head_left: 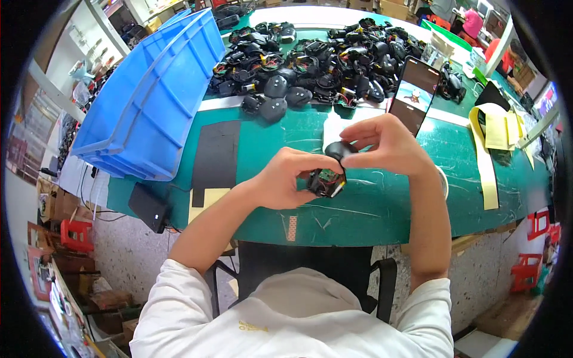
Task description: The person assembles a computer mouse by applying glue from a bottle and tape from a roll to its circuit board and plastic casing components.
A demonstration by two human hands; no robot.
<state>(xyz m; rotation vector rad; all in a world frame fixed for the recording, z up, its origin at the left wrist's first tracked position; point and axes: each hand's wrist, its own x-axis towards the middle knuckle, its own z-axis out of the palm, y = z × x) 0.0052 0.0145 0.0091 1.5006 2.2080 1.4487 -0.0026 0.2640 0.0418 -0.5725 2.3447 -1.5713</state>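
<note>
My left hand [285, 180] is closed round an open black plastic housing [322, 184], pinching its edge between thumb and fingers. Inside it a green circuit board, wires and a small yellow-and-white part show. A smooth, rounded black cover [339, 150] is held in my right hand [388, 146], against the upper side of the housing. I cannot tell whether the two pieces are joined. Just behind my fingers is a white bottle-like thing [332, 128] with a narrow tip, partly hidden by my right hand.
A heap of similar black housings with wires [316, 59] covers the table's far side. At left stands a blue crate [155, 89] beside a dark grey mat [216, 155]. A phone [413, 92] leans up at right, near yellow paper strips [486, 149]. The table [382, 209] is green.
</note>
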